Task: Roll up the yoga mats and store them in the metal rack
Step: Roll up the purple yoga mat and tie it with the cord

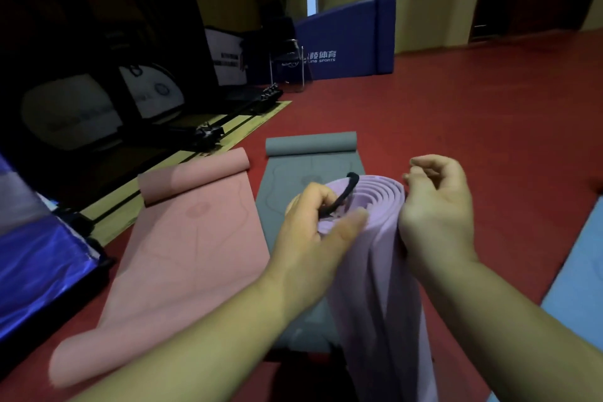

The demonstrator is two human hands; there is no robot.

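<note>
Purple yoga mat (375, 271) rolled, upright at lower centre, left hand (313, 228) pinching black strap (339, 197) at its top, right hand (437, 215) curled against its side, grip unclear; pink mat (182, 238), grey mat (287, 186) mid-left mostly flat on floor (456, 108); racking seemingly all pending.

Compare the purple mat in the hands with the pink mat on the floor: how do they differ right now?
The purple mat is rolled into a spiral; the pink mat lies mostly flat, only its far end curled. The purple mat is up between the left hand, pinching a black band at its end, and the right hand; the pink mat rests untouched on the red floor. Both are yoga mats.
</note>
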